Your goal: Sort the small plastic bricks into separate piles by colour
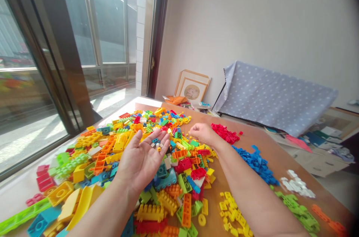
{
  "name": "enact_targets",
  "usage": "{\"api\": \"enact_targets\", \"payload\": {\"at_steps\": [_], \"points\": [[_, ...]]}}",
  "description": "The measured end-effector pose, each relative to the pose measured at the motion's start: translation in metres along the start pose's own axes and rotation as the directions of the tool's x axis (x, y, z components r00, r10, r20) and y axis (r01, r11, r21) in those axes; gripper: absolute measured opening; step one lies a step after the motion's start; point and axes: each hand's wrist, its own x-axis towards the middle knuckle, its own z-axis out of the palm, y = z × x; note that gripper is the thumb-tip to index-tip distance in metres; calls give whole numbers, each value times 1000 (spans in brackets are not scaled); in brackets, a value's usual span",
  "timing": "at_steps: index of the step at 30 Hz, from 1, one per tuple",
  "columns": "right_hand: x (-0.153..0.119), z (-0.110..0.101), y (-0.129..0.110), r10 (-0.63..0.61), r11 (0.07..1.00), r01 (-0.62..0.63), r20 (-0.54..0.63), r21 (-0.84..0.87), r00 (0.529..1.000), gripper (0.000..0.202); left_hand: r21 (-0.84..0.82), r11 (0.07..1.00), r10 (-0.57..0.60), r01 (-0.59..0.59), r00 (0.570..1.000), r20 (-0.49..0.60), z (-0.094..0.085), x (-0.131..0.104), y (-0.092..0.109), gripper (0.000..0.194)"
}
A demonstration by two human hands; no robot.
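Observation:
Palm up, my left hand [143, 158] is held over the big mixed pile of toy building bricks [165, 181]. A few small bricks [159, 145], white, blue and yellowish, lie on its outstretched fingers. My right hand [202, 133] reaches to the far right side of the pile, its fingers curled and pinched together. Whatever is between those fingertips is hidden or too small to name. Small yellow pieces lie close to that hand, and a heap of red bricks [226, 133] is just to its right.
Along the right of the brown table [215, 181] are blue bricks [256, 164], white bricks [297, 184], green bricks [300, 209], orange bricks [328, 220] and yellow bricks [232, 214]. A window stands at left. Beyond the table are a dotted cloth [275, 95] and a picture frame [193, 85].

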Motion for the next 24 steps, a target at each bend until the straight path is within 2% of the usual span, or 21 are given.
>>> {"api": "enact_targets", "payload": {"at_steps": [2, 4, 8, 12, 17, 20, 22, 24], "points": [[-26, -6, -18, -48, 972, 47, -3, 230, 999, 22, 21, 1000, -22, 22, 1000, 14, 4, -4, -3, 48], [-53, -9, -39, -106, 931, 103, -10, 351, 994, 23, 40, 998, -50, 48, 998, 35, 7, -9, -7, 47], [-98, -1, -74, -209, 868, 165, 43, 469, 977, 23, 90, 991, -105, 100, 993, 54, 10, -19, -21, 46], [-122, 12, -86, -278, 826, 180, 110, 534, 954, 25, 143, 978, -168, 155, 983, 80, 11, -26, -36, 47], [-146, 9, -75, -150, 861, 130, 0, 491, 989, 26, 134, 975, -185, 179, 982, 35, 14, -31, -44, 45], [-171, 2, -62, -37, 832, 84, -95, 548, 995, 27, 116, 975, -191, 187, 981, 25, 14, -32, -44, 45], [-189, -5, -52, 43, 785, 106, -225, 610, 973, 28, 118, 977, -183, 179, 983, 24, 15, -33, -45, 46], [-207, -13, -41, 147, 727, 161, -380, 667, 913, 28, 121, 978, -173, 169, 985, 20, 16, -36, -46, 45]]}}
